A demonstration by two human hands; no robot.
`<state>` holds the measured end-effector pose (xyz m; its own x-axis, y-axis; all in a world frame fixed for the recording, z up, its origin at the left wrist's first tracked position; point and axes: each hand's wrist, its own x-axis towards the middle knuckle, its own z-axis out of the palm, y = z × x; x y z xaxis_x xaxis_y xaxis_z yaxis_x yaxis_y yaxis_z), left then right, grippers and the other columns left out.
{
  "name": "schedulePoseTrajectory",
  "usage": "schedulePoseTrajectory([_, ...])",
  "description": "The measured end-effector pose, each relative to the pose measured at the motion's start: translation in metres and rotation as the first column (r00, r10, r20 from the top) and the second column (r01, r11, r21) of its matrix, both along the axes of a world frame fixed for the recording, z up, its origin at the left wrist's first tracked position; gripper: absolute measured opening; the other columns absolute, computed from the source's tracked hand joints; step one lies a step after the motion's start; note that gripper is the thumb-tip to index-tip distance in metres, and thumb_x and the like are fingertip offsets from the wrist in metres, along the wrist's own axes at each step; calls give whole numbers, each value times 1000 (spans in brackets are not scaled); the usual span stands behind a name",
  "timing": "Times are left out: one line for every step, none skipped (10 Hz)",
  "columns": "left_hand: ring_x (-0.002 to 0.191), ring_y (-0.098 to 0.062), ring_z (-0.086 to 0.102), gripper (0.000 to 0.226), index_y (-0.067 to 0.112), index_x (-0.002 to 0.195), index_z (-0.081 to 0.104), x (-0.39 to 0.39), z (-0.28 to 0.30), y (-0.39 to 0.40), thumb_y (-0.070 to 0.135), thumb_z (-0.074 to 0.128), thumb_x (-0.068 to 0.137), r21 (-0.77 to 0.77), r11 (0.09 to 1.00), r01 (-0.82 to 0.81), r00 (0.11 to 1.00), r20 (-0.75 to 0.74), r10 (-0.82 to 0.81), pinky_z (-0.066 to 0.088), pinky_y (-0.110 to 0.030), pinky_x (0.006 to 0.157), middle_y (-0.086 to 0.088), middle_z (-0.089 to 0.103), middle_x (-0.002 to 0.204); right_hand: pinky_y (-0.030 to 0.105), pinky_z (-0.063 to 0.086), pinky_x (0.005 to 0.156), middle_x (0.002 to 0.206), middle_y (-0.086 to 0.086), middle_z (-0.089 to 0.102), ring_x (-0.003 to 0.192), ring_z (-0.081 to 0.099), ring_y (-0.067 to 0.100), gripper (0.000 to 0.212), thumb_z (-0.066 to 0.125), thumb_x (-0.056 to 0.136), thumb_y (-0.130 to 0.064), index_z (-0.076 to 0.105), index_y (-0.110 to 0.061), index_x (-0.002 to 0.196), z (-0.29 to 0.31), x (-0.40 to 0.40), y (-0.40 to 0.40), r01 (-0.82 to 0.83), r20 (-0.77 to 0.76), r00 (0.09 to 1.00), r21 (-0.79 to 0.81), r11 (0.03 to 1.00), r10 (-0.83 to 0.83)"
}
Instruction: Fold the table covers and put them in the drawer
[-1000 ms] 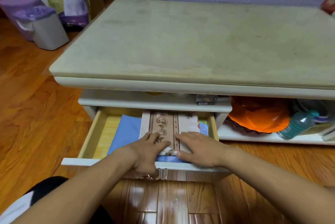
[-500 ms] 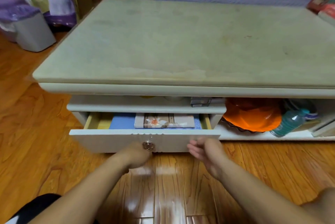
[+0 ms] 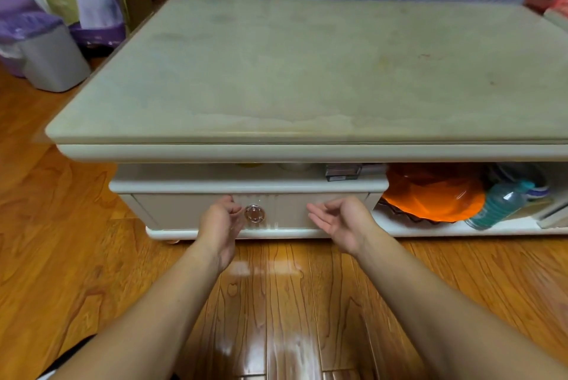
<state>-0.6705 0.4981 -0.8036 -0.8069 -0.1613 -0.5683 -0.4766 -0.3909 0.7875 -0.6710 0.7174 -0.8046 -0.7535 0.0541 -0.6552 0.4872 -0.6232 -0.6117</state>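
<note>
Little is left to go wrong, by the look of it. The cream-white wooden drawer (image 3: 190,210) with its round clear knob (image 3: 254,213) sits flush in the front of the low pale stone-topped coffee table (image 3: 307,72), so the folded table covers are hidden from view (presumably inside it; none lies on the tabletop or the floor). If cloth were bunched high inside, it could snag on the frame and leave the front not fully seated, and a careless knock could catch the knob and draw the front out a little.

The left hand (image 3: 219,220) hovers just left of the knob, near the drawer front, fingers loosely curled and holding nothing; whether a fingertip brushes the front I cannot tell. The right hand (image 3: 341,220) hangs to the right of the knob, palm turned up and leftward, fingers relaxed and empty, apart from the drawer. Both forearms reach in from the near edge over the glossy wooden floor (image 3: 61,256).
</note>
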Motion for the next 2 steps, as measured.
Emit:
schedulePoseTrajectory([134, -28, 49, 63, 13, 155, 35, 6, -10, 5, -2, 48, 95, -107, 990, 95, 995, -14, -97, 38, -40, 116, -16, 44, 153, 43, 55, 95, 135, 25, 54, 111, 67, 35, 33, 39, 96, 8, 50, 8, 127, -7, 1, 3, -48, 8, 999, 50, 998, 48])
schedulePoseTrajectory([145, -28, 36, 70, 23, 160, 27, 8, -9, 9, 4, 52, 97, -237, 954, 185, 982, 3, -190, 25, -48, 123, -4, 35, 161, 38, 59, 89, 131, 19, 60, 102, 72, 27, 31, 44, 101, -1, 52, 1, 131, -1, 4, 6, -135, 124, 986, 217, 967, 110])
